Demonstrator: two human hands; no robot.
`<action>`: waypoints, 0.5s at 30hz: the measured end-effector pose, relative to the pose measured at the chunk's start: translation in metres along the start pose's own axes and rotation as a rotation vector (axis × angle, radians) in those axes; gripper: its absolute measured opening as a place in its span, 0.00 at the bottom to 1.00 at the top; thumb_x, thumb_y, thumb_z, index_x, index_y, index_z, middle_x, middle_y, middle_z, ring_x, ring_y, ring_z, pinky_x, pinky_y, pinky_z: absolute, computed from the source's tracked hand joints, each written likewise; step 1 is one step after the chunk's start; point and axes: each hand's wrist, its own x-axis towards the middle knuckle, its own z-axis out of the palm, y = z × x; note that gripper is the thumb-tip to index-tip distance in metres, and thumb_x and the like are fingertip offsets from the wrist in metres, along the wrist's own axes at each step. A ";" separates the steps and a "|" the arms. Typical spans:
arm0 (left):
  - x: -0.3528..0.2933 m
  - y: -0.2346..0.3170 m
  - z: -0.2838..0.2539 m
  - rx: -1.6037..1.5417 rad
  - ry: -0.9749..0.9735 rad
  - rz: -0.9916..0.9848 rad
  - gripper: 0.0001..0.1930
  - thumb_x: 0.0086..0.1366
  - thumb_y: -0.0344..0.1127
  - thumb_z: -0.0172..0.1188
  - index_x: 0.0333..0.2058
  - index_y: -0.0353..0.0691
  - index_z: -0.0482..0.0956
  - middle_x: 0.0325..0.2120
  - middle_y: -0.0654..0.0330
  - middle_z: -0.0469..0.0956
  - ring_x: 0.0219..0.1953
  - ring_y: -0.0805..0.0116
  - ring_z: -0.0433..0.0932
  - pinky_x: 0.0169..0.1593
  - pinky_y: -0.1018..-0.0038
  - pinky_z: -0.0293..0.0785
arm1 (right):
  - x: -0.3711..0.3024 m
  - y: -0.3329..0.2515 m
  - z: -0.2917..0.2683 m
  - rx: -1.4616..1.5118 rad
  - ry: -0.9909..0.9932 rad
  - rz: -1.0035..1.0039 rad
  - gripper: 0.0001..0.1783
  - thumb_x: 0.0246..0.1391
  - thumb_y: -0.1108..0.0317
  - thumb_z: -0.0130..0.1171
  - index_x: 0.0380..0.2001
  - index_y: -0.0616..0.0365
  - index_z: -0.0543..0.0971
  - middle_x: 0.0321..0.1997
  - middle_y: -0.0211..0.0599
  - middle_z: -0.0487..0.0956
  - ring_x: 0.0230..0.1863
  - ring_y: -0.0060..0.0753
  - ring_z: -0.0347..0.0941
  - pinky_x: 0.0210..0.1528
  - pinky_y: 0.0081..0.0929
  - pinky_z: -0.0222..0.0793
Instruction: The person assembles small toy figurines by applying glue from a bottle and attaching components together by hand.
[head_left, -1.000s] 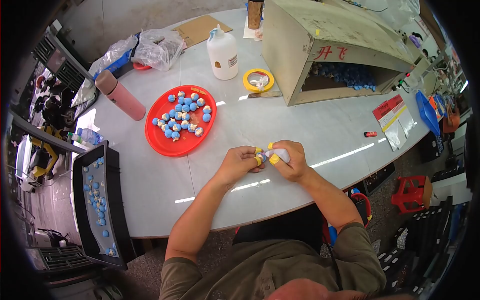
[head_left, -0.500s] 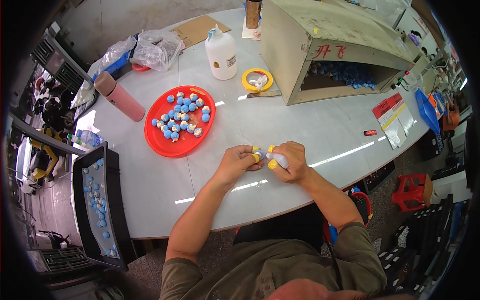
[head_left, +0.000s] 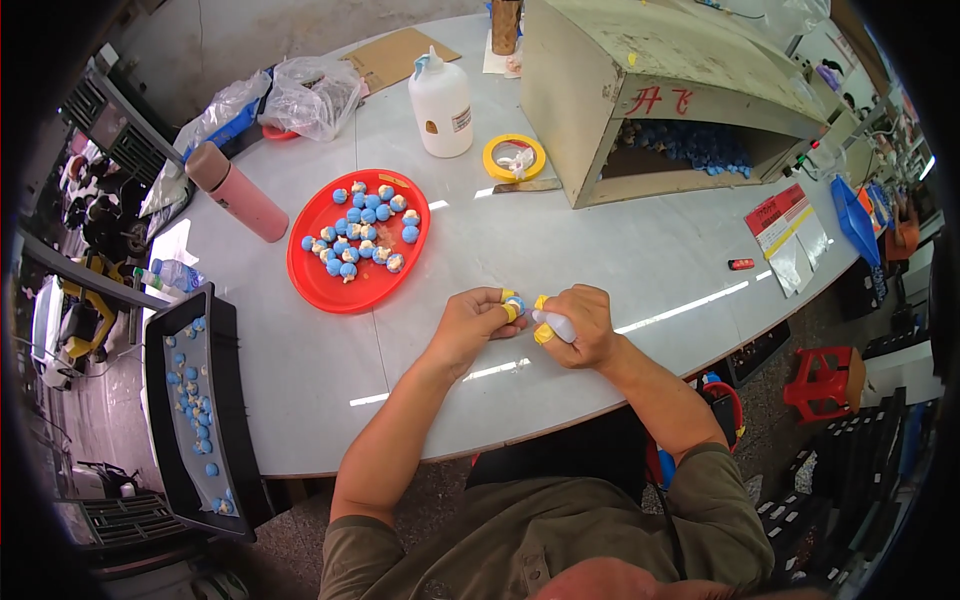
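Between the yellow-wrapped thumb and finger of my left hand (head_left: 472, 322) is a small blue and cream ball-shaped piece (head_left: 515, 304). My right hand (head_left: 585, 325), also with yellow wraps on its fingertips, is closed around a small whitish squeeze bottle (head_left: 558, 326). The bottle's tip points left at the piece, with a small gap between them. Both hands are above the near middle of the grey table (head_left: 620, 260). Similar blue and cream pieces (head_left: 368, 215) lie in a round red tray (head_left: 305, 285) left of and beyond my hands.
A pink flask (head_left: 250, 200) and a white bottle (head_left: 441, 108) flank the red tray. Yellow tape (head_left: 499, 144) lies by a knife (head_left: 528, 187). A metal box (head_left: 580, 150) holding blue pieces stands at the far right; a black bin (head_left: 240, 400) stands at the left edge.
The squeeze bottle's tip and the blue piece have moved slightly apart. The rest of the table looks the same.
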 end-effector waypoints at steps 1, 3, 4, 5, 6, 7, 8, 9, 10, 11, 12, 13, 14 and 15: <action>0.000 0.000 0.000 -0.005 0.002 0.000 0.13 0.63 0.27 0.55 0.45 0.26 0.73 0.39 0.52 0.78 0.40 0.66 0.81 0.43 0.79 0.78 | 0.000 0.000 0.000 0.001 0.000 0.000 0.09 0.35 0.72 0.61 0.25 0.61 0.75 0.18 0.35 0.73 0.14 0.35 0.65 0.18 0.28 0.59; 0.000 -0.001 -0.001 0.000 -0.002 -0.008 0.13 0.63 0.27 0.55 0.45 0.26 0.73 0.39 0.53 0.78 0.40 0.66 0.81 0.43 0.79 0.78 | 0.001 0.001 0.000 -0.006 0.011 0.010 0.09 0.36 0.72 0.61 0.25 0.61 0.75 0.18 0.36 0.73 0.14 0.36 0.65 0.18 0.29 0.59; 0.000 -0.001 -0.001 0.005 -0.010 -0.016 0.13 0.63 0.27 0.56 0.45 0.26 0.72 0.39 0.53 0.78 0.40 0.66 0.81 0.43 0.79 0.78 | 0.001 0.002 0.000 -0.007 0.011 0.011 0.09 0.36 0.72 0.61 0.25 0.61 0.75 0.18 0.36 0.73 0.14 0.36 0.65 0.18 0.29 0.59; 0.000 -0.001 0.000 0.005 -0.011 -0.017 0.13 0.63 0.27 0.56 0.45 0.26 0.72 0.39 0.53 0.78 0.40 0.66 0.81 0.43 0.79 0.78 | 0.001 0.002 0.001 0.001 0.021 0.010 0.09 0.37 0.72 0.61 0.25 0.62 0.75 0.18 0.36 0.73 0.14 0.36 0.65 0.18 0.29 0.59; 0.000 0.000 0.000 0.007 -0.022 -0.015 0.13 0.63 0.26 0.56 0.45 0.26 0.72 0.39 0.53 0.78 0.41 0.66 0.81 0.43 0.79 0.78 | 0.001 0.002 0.002 0.008 0.030 0.010 0.08 0.38 0.72 0.61 0.25 0.62 0.75 0.18 0.36 0.73 0.14 0.36 0.64 0.18 0.29 0.59; -0.001 0.001 0.000 0.009 -0.032 -0.013 0.14 0.63 0.26 0.56 0.46 0.26 0.72 0.39 0.53 0.78 0.41 0.66 0.81 0.43 0.78 0.78 | 0.002 0.002 0.003 0.008 0.030 0.011 0.08 0.38 0.72 0.61 0.25 0.62 0.75 0.18 0.36 0.73 0.14 0.36 0.64 0.18 0.29 0.59; -0.001 0.001 0.001 0.009 -0.032 -0.014 0.14 0.63 0.26 0.56 0.46 0.26 0.72 0.39 0.53 0.78 0.41 0.66 0.81 0.43 0.78 0.78 | 0.003 0.002 0.003 0.013 0.031 0.011 0.08 0.38 0.72 0.61 0.25 0.62 0.75 0.18 0.36 0.73 0.14 0.36 0.65 0.18 0.29 0.59; -0.001 0.001 0.001 0.006 -0.038 -0.015 0.14 0.63 0.26 0.56 0.46 0.26 0.72 0.39 0.53 0.78 0.41 0.66 0.81 0.43 0.79 0.78 | 0.003 0.002 0.003 0.018 0.032 0.011 0.08 0.38 0.72 0.61 0.25 0.62 0.75 0.18 0.36 0.73 0.14 0.36 0.65 0.18 0.29 0.59; -0.002 0.002 0.001 0.004 -0.042 -0.014 0.14 0.63 0.25 0.56 0.46 0.26 0.72 0.39 0.53 0.78 0.41 0.66 0.81 0.44 0.79 0.78 | 0.003 0.002 0.003 0.019 0.032 0.011 0.08 0.38 0.72 0.61 0.25 0.62 0.75 0.18 0.36 0.73 0.14 0.36 0.65 0.18 0.29 0.59; -0.002 0.001 0.001 0.004 -0.041 -0.015 0.14 0.63 0.25 0.56 0.46 0.26 0.72 0.39 0.53 0.78 0.41 0.66 0.81 0.44 0.79 0.78 | 0.003 0.002 0.002 0.020 0.026 0.011 0.08 0.38 0.72 0.61 0.25 0.62 0.75 0.18 0.36 0.73 0.14 0.36 0.65 0.18 0.29 0.59; -0.001 0.001 0.000 0.005 -0.035 -0.020 0.14 0.63 0.25 0.56 0.46 0.26 0.72 0.39 0.53 0.78 0.42 0.66 0.81 0.44 0.79 0.78 | 0.002 0.002 0.002 0.021 0.021 0.011 0.08 0.38 0.72 0.61 0.25 0.62 0.75 0.18 0.36 0.73 0.14 0.36 0.65 0.18 0.29 0.59; -0.001 0.001 0.000 0.006 -0.030 -0.026 0.14 0.63 0.26 0.56 0.46 0.26 0.72 0.39 0.53 0.78 0.42 0.66 0.81 0.44 0.79 0.78 | 0.002 0.003 0.002 0.020 0.021 0.011 0.08 0.38 0.72 0.61 0.25 0.62 0.75 0.18 0.36 0.73 0.14 0.36 0.65 0.18 0.29 0.59; -0.001 0.001 0.001 0.006 -0.030 -0.025 0.14 0.63 0.26 0.56 0.46 0.26 0.72 0.39 0.53 0.78 0.42 0.66 0.81 0.44 0.79 0.78 | 0.000 0.004 0.002 0.025 0.030 0.015 0.08 0.38 0.72 0.61 0.25 0.62 0.75 0.19 0.36 0.73 0.14 0.36 0.64 0.18 0.29 0.59; 0.000 0.001 0.001 0.005 -0.028 -0.027 0.14 0.63 0.26 0.56 0.46 0.25 0.72 0.40 0.53 0.78 0.42 0.66 0.81 0.44 0.79 0.78 | 0.000 0.004 0.002 0.029 0.040 0.018 0.08 0.38 0.73 0.61 0.25 0.62 0.75 0.19 0.36 0.74 0.14 0.36 0.64 0.18 0.29 0.59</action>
